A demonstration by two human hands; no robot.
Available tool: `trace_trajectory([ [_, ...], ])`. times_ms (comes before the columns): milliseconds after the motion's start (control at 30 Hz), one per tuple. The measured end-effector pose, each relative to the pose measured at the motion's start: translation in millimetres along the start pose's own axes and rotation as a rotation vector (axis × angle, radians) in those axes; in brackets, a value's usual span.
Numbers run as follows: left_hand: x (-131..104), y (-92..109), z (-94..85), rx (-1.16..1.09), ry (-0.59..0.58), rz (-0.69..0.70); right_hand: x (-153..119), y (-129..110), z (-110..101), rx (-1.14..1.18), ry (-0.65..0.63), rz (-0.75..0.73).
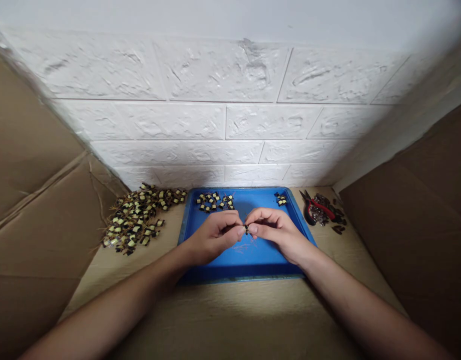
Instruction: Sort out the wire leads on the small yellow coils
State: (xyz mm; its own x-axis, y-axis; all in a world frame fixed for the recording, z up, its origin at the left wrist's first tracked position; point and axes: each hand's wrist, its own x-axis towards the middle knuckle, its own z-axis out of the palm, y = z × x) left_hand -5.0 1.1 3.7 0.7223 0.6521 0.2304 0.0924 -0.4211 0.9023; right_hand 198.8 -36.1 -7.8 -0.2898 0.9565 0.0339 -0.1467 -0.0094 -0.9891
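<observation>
Over the middle of a blue tray [222, 272], my left hand [218, 235] and my right hand [275, 230] meet fingertip to fingertip. Both pinch one small black part with a pale band [247, 229], which looks like a small wire-wound coil; the fingers cover much of it. Thin copper-coloured wire bits [242, 247] lie on the tray floor just below. Toward the tray's back left sits a group of similar black and yellow coils [211, 201]. A smaller cluster of coils [281, 199] rests in the back right corner.
Left of the tray, a large heap of yellow and black coils with wire leads [136, 217] covers the tabletop. On the right lie red-and-black-handled pliers [320, 206] beside a pile of small dark parts [338, 216]. Cardboard panels [35, 200] flank both sides; a white brick-pattern wall [222, 120] stands behind.
</observation>
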Motion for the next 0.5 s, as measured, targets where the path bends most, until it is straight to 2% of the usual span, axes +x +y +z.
trace_trajectory([
  [233, -1.7, -2.6, -0.1, -0.025, -0.006, 0.009, 1.4, 0.8, -1.3, 0.095, -0.02, 0.04],
  [500, -1.2, -1.0, -0.3, -0.032, -0.014, -0.002, 0.1, 0.7, -0.5, 0.093, -0.022, 0.041],
])
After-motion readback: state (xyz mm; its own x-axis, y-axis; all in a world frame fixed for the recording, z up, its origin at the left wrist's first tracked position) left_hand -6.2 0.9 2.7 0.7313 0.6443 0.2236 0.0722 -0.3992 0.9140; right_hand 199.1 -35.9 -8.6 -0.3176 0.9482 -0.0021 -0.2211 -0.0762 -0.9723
